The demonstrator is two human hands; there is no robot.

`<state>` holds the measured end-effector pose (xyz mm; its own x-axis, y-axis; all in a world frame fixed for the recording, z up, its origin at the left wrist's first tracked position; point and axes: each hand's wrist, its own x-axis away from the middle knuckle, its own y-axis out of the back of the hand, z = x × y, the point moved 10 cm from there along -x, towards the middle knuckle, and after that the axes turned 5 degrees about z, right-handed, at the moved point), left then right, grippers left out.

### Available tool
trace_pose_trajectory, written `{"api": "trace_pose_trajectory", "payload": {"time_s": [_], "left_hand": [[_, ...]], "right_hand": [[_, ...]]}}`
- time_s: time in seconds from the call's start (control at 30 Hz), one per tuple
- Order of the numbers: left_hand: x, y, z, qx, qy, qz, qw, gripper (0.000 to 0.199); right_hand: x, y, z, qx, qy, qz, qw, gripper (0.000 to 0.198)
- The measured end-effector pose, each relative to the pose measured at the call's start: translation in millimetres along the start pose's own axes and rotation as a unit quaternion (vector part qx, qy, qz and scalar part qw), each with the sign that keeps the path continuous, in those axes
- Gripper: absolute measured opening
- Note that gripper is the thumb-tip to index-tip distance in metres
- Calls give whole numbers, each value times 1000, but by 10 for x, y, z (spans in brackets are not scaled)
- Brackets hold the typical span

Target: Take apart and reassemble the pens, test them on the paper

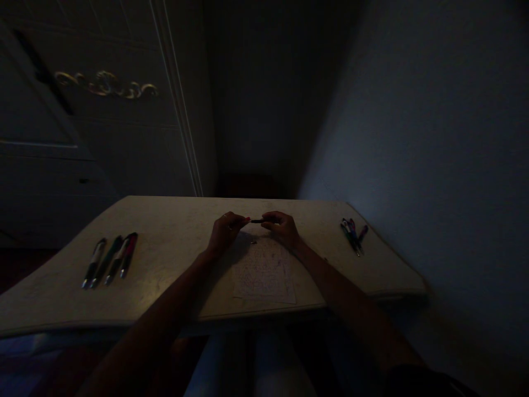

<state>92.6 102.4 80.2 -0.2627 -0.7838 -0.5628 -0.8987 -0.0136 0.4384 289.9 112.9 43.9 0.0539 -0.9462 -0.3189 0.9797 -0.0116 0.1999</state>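
Note:
Both hands meet above the far middle of a pale table (173, 220). A short dark pen part (257, 221) lies level between my fingertips. My left hand (226, 229) pinches its left end, where a thin light tip shows. The fingers of my right hand (283, 225) close on its right end. Just below the hands, a small shiny piece (253, 242) lies near the top of a sheet of paper (264, 275) covered in scribbled lines. Dim light hides the finer detail of the part.
Several thick pens (109, 262) lie side by side on the table's left. A loose bunch of slimmer pens or pen parts (353, 236) rests at the right, near the wall (433, 165). Behind on the left stands a cabinet (124, 143) with an ornate handle (106, 84).

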Motion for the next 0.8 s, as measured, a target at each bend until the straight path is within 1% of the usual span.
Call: {"api": "trace_pose_trajectory", "payload": {"time_s": [0.17,0.27,0.33,0.5,0.6,0.67,0.73,0.8], "left_hand": [[-11,-14,38,9,6,6,1000,22],[-17,8,56,13,13,-8,1000,27],[-15,13,62,12,18,-15,1000,30],[-11,0,58,17,14,-6,1000,37],[-20,54,98,-8,2,-16,1000,49],[-27,92,173,-42,3,-21,999,56],[-31,108,279,-82,12,-16,996,56],[-29,81,394,-120,30,8,992,48]], "right_hand": [[-23,-27,-111,-57,-25,4,998,35],[-20,-46,-150,-82,-38,5,996,37],[-14,-60,-159,-89,-42,8,995,38],[-15,-57,-157,-92,-48,3,995,40],[-38,10,-155,-96,-47,-13,994,41],[-57,96,-162,-99,-48,-31,993,42],[-73,196,-165,-98,-47,-49,993,42],[-85,288,-166,-94,-44,-64,993,42]]}}
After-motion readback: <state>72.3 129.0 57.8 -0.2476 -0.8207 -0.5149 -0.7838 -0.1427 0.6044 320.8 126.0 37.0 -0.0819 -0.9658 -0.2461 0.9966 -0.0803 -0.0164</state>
